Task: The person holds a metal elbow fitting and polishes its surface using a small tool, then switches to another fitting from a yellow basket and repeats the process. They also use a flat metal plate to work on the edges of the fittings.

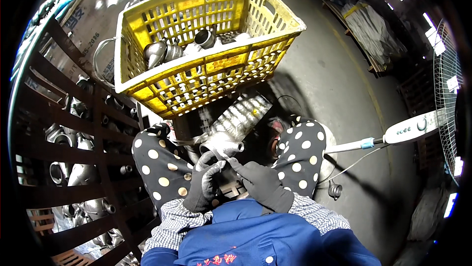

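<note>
Both my hands wear dark grey gloves and meet above my lap. My left hand [204,181] is closed on a grey metal casting [221,144], a rounded hollow-looking part with a short pipe stub on its right side. The fingers of my right hand [261,181] are drawn together at the casting's near side. A small pale sliver shows between the fingertips; what it is I cannot make out. Just beyond the casting lies a block wrapped in shiny clear film [241,116]. Some dark metal under my hands is mostly hidden.
A yellow slotted crate [206,69] with several metal castings [160,52] stands ahead. On the left rises a brown slatted cage [101,157] with more castings inside. A standing fan [413,127] is at the right, its cable on the floor. Covered pallets [368,30] stand far right.
</note>
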Demonstrator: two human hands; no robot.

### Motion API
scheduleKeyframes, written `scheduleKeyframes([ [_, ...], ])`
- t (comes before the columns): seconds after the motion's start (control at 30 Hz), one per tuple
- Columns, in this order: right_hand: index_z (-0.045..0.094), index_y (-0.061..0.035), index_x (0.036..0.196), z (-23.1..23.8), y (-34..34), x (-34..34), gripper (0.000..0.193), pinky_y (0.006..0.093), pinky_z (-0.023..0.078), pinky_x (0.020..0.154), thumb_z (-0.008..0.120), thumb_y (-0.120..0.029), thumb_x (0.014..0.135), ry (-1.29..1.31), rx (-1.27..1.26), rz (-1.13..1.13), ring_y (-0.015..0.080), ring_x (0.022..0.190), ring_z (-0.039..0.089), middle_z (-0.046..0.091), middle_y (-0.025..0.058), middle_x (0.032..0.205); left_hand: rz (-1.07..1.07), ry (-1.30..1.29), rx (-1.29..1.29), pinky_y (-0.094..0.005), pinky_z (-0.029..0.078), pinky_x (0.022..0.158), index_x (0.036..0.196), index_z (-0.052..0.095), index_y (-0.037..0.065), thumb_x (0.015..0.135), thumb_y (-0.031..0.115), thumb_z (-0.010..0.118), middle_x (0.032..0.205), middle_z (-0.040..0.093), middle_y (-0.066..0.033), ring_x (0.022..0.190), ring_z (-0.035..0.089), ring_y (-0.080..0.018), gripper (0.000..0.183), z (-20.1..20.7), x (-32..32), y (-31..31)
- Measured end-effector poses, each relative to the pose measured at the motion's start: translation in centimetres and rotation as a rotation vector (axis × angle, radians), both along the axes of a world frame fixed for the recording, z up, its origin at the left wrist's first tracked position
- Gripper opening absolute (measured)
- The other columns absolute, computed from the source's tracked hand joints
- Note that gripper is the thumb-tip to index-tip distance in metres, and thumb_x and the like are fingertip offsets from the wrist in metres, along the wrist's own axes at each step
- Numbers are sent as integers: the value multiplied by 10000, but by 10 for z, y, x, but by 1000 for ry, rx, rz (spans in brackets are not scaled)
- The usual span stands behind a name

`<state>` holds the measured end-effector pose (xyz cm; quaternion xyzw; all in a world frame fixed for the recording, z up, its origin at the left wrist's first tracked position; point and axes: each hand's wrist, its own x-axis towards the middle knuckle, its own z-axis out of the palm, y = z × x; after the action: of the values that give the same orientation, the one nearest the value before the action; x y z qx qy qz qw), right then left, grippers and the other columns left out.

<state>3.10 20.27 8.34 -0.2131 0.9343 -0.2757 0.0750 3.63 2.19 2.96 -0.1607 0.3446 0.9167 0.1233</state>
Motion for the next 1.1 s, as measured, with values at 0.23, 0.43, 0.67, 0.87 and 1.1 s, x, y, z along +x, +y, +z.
scheduleKeyframes([
  [0.23,563,-199,1265,6,14,-7,440,362,470,594,555,-126,831,-114,-246,-48,251,682,580,566,78,766,-15,14,-67,-243,513,836,1196,528,3,852,-59,565,1040,635,-96,907,621,-132,352,3,-4,0],
  [0.43,571,-143,1256,6,13,-12,426,352,452,620,580,-79,835,-165,-267,57,269,660,547,550,120,724,-14,42,-37,-238,512,832,1175,538,-9,851,-43,581,1039,636,-102,901,620,-128,329,9,-2,2],
  [0.67,587,-136,1236,2,19,-11,401,332,476,658,578,-78,840,-203,-339,-49,259,711,590,611,129,816,-2,30,-62,-240,490,841,1200,525,-9,838,3,640,1027,640,-82,901,610,-124,380,-7,-1,-1],
  [0.87,551,-120,1275,-12,9,-11,423,322,482,635,597,-137,855,-97,-559,8,198,700,609,632,75,816,-9,48,-34,-242,493,848,1217,510,-13,848,-18,603,1051,633,-97,928,611,-137,381,9,-2,3],
  [1.1,376,-77,1411,17,3,-18,623,198,427,610,634,-62,844,-529,-648,-32,32,653,457,528,-16,732,-77,23,-37,-255,490,845,1176,530,-16,847,-18,597,1037,632,-82,939,607,-145,336,8,-2,2],
])
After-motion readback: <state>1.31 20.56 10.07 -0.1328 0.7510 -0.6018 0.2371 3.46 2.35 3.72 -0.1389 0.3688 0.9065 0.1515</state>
